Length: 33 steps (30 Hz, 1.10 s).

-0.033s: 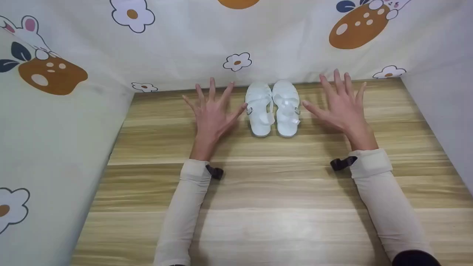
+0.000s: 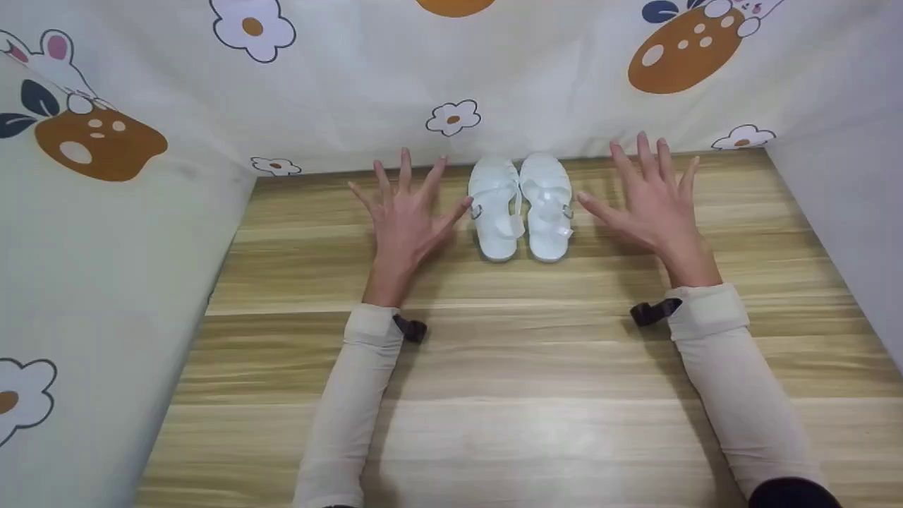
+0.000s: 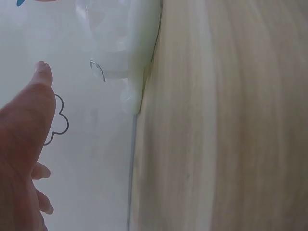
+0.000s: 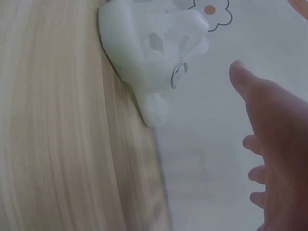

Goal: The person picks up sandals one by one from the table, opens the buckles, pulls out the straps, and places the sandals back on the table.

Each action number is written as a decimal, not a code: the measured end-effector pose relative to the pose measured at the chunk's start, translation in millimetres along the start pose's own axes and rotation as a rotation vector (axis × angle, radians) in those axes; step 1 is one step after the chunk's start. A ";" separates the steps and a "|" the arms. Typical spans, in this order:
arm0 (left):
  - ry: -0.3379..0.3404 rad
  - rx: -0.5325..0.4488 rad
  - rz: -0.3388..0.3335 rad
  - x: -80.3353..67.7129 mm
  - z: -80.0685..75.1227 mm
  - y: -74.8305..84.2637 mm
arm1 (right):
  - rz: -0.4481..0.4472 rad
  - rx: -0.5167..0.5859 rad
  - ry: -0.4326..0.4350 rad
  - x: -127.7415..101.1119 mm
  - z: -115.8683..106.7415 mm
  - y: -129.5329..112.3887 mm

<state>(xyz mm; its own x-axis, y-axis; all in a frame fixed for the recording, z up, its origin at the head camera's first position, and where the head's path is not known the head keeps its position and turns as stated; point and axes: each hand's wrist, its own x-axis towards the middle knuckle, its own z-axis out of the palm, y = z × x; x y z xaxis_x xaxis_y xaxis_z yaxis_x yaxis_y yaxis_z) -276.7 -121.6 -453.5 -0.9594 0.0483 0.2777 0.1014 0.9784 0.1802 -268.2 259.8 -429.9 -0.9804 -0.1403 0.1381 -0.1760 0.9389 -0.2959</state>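
Observation:
A pair of white strapped sandals stands side by side at the back of the wooden surface, the left sandal [image 2: 496, 208] against the right sandal [image 2: 547, 204]. My left hand [image 2: 405, 212] lies spread and flat just left of the pair, its thumb tip by the left sandal's metal buckle. On the other side my right hand [image 2: 652, 201] is spread the same way, thumb tip a little off the right sandal. Neither hand holds anything. The left wrist view shows a sandal [image 3: 122, 43] beyond my left hand [image 3: 24, 134]. The right wrist view shows a buckled sandal [image 4: 149, 53] near my right hand [image 4: 274, 139].
A printed cloth [image 2: 451, 63] with flowers and brown shapes walls off the back and the left side. A plain grey panel [image 2: 846, 212] closes the right. The wooden surface [image 2: 529, 367] stretches toward me between my cream sleeves.

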 end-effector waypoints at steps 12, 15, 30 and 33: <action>0.004 0.015 0.018 -0.2 0.3 2.7 | 0.006 0.011 -0.018 1.5 5.5 0.3; 0.004 0.019 0.015 -1.8 0.7 4.1 | 0.001 0.019 -0.034 1.2 9.3 -0.2; 0.059 -0.087 0.119 -11.5 -3.0 32.9 | -0.047 0.073 0.036 -8.7 23.9 -10.3; 0.068 -0.094 0.134 -13.6 -4.5 37.5 | -0.045 0.088 0.058 -10.9 23.8 -10.7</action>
<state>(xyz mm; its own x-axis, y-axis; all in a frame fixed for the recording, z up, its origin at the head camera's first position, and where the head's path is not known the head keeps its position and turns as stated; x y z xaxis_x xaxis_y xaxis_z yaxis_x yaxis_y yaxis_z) -258.6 -86.4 -446.3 -0.9161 0.1601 0.3675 0.2541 0.9410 0.2236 -257.6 243.9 -450.8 -0.9651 -0.1610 0.2067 -0.2294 0.9003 -0.3698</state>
